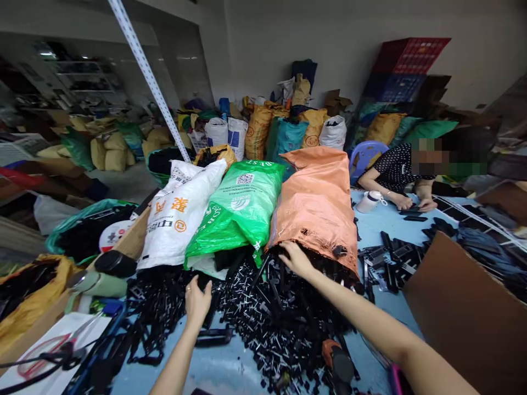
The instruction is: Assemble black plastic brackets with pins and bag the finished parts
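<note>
Sacks crowd the back of a pale blue worktop (230, 367), their mouths facing a spilled heap of black plastic parts (263, 312) within easy reach. The left hand (197, 300) curls loosely into the heap, holding nothing clearly visible. The right hand (297, 259) lies spread and empty at the orange sack (319, 206) opening, among the parts.

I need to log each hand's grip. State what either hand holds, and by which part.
Neither grip can be told. The left hand and the right hand both reach into the pile of black parts, fingers hidden among them.
</note>
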A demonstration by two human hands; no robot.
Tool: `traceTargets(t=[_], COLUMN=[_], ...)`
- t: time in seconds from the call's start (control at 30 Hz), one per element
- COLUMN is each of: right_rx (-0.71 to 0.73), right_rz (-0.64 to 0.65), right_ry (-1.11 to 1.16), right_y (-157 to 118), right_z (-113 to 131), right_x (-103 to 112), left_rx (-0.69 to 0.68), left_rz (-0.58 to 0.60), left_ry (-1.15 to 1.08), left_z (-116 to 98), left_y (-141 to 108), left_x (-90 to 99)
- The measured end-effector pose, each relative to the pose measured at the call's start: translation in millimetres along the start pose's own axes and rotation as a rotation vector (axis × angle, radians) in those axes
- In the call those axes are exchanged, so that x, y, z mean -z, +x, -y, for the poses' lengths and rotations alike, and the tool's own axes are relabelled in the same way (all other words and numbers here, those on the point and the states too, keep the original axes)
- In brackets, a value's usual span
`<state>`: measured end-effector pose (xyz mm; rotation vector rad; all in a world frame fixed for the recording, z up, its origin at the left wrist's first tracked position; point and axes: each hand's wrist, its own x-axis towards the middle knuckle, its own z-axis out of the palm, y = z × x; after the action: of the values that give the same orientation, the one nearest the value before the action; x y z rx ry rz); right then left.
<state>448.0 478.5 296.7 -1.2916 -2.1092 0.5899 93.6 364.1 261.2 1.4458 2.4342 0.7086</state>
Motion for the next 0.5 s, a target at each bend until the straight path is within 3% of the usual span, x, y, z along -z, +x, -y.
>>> traceTargets(t=[0.1, 0.2, 0.33, 0.5], right_rx=[-0.078, -0.187, -0.281, -0.337], right_rz=[-0.023, -0.134, -0.300, -0.455], right_ry=[0.082, 0.135, 0.252, 0.457], right_y=[-0.9, 27.4, 75.2, 114.3], right_z=[33.4, 52.2, 59.0, 61.6], right_x=[-47.6, -93.0, -140.7, -177.1], left_rx=[0.089, 0.089, 0.036, -0.016], left_rz=[-0.032, -0.011, 0.089, 0.174], left_ry=[0.051, 0.035, 0.003, 0.001], left_z=[25.3, 45.8, 70.3, 112.0], left_y=[30.8, 64.8, 105.2, 133.0], left_x=[23.7, 29.5, 9.7, -15.0])
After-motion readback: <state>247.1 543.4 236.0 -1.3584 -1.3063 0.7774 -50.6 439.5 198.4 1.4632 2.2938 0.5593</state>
